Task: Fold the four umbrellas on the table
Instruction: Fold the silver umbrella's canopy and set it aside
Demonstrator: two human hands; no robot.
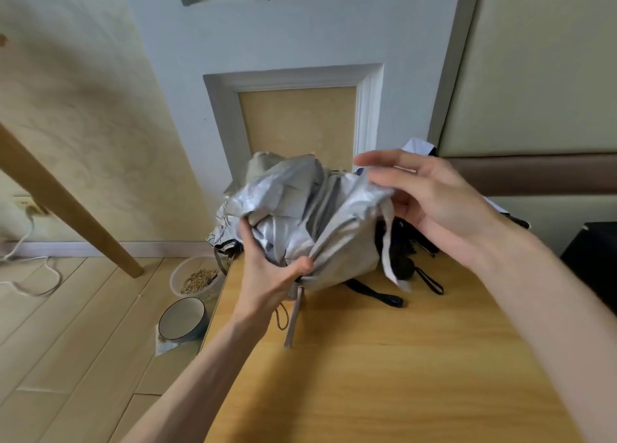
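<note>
Grips umbrella neck in curled left hand | holds spread right hand at canopy | best: smooth pleats toward left thumb

Soft, even daylight-type light, fairly bright, source can't be told; faint smudgy shadows on the wall at left, mild sheen on the silver umbrella fabric. Right hand fingertips a bit motion-blurred, rest approx sharp. Wide-angle lens bows straight lines twd edges, e.g. the door frame & table edge.
</note>
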